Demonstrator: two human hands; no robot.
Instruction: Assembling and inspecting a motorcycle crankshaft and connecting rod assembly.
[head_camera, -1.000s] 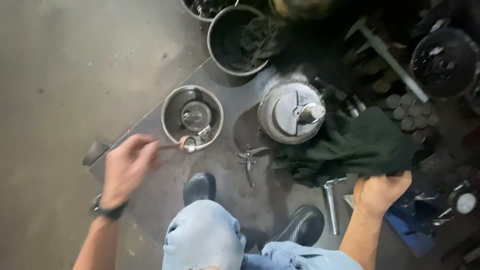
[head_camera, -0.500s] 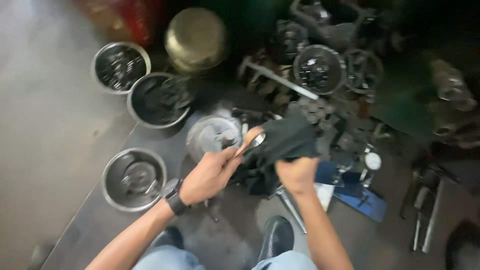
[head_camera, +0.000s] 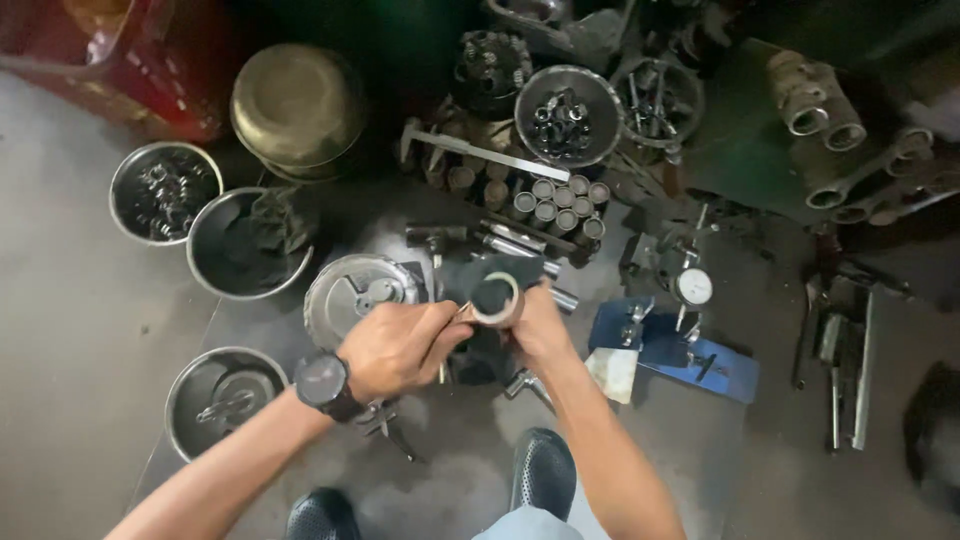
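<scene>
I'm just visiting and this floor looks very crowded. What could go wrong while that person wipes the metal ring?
The small silver metal ring is held only between the left hand and right hand with a dark cloth; it might slip and drop among the short metal cylinders. Loose tools lie by the black shoes, a possible tripping hazard. The dial gauge stands close by and could be knocked.

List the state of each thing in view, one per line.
Metal ring: held up by both hands.
Dark cloth: bunched behind the ring.
Left hand: closed on the ring.
Right hand: gripping ring and cloth.
Brass bowl: upside down.
Dial gauge: untouched.
</scene>
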